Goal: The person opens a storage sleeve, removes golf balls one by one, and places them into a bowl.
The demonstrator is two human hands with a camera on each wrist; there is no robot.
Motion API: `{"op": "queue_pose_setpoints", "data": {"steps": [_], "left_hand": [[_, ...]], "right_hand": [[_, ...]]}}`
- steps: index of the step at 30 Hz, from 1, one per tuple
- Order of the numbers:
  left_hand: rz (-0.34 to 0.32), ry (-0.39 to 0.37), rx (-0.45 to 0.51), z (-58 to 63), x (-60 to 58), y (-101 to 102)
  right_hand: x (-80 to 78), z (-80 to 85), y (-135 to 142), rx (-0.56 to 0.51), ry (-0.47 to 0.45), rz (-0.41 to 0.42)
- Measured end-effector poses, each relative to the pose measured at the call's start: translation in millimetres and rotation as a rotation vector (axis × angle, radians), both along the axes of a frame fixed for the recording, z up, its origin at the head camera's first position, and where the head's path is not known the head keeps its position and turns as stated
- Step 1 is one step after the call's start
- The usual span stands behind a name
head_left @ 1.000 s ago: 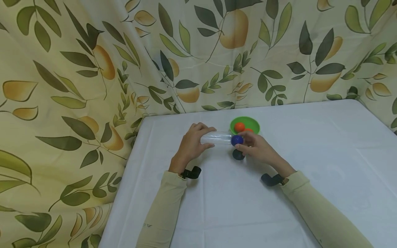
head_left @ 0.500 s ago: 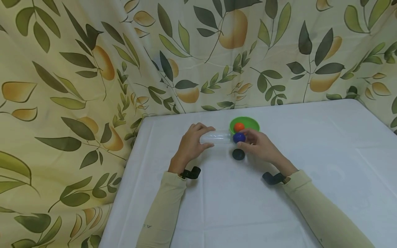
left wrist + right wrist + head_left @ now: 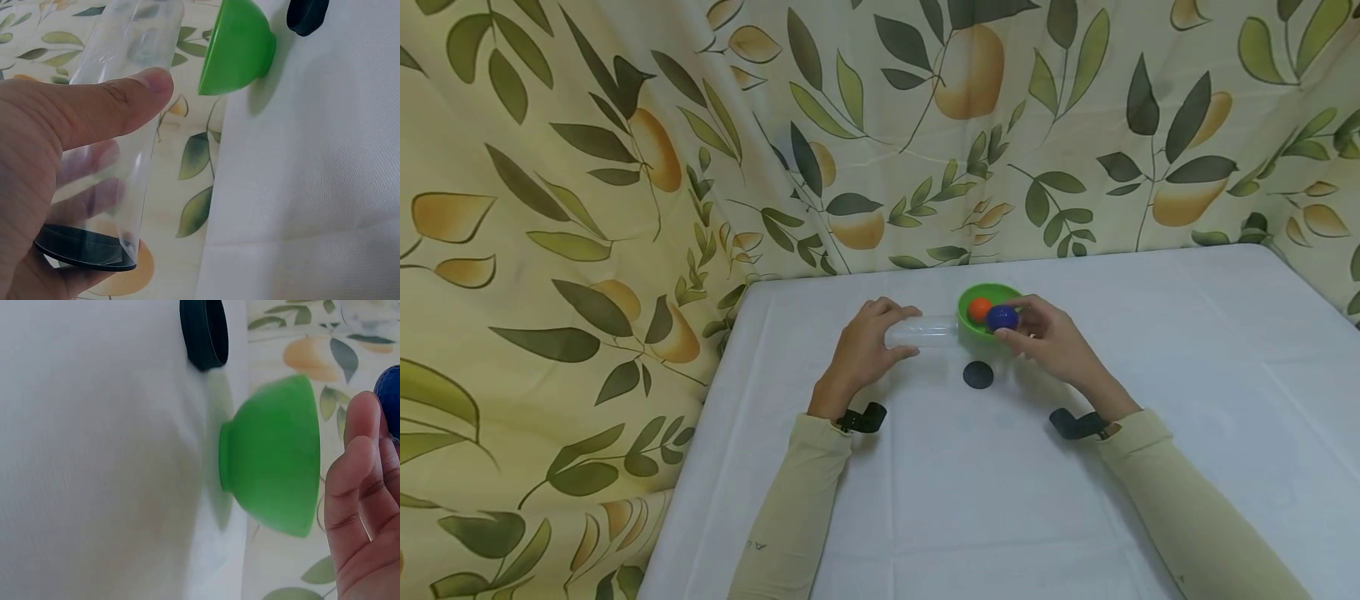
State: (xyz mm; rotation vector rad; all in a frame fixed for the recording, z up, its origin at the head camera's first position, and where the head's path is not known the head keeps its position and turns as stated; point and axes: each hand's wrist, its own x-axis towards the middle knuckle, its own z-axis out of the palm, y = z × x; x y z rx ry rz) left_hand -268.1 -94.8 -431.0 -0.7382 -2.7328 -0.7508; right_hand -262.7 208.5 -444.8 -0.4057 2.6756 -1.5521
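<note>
My left hand [image 3: 865, 340] grips a clear plastic tube [image 3: 936, 332] that lies sideways, its open end toward the right. A black base [image 3: 87, 247] closes the tube's other end in the left wrist view. Between the thumb and fingers of my right hand [image 3: 1056, 340] is a blue ball [image 3: 1002, 317], held over the green bowl [image 3: 275, 450]. Inside the bowl an orange ball [image 3: 980, 309] shows; the blue ball hides part of the interior. Nearer to me, a round black cap [image 3: 978, 375] lies on the table.
A white cloth covers the table [image 3: 970, 492]. Behind it and along the left hangs a patterned curtain [image 3: 700, 208] with leaves and fruit. Each wrist wears a black camera mount [image 3: 865, 418].
My right hand has carried the blue ball from the tube's open end to the right and away from me, over the green bowl. The left hand and tube have stayed in place.
</note>
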Motion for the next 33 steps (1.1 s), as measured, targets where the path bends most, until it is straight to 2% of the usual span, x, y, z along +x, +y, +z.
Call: {"op": "queue_pose_setpoints", "data": {"steps": [6,12,20,33], "left_hand": [[0.003,0.002,-0.003,0.9,0.1,0],[0.003,-0.011,0.004,2.6,1.7,0],[0.001,-0.013,0.009,4.3,3.2,0],[0.005,-0.01,0.017,2.8,1.9,-1]], "right_hand": [[-4.0,2.0,8,0.038,-0.01,-0.073],[-5.3,0.7,14,0.042,-0.005,-0.083],[-8.4,-7.3,25,0.078,0.055,-0.12],[-12.6,-5.6,33,0.142,0.02,-0.211]]}}
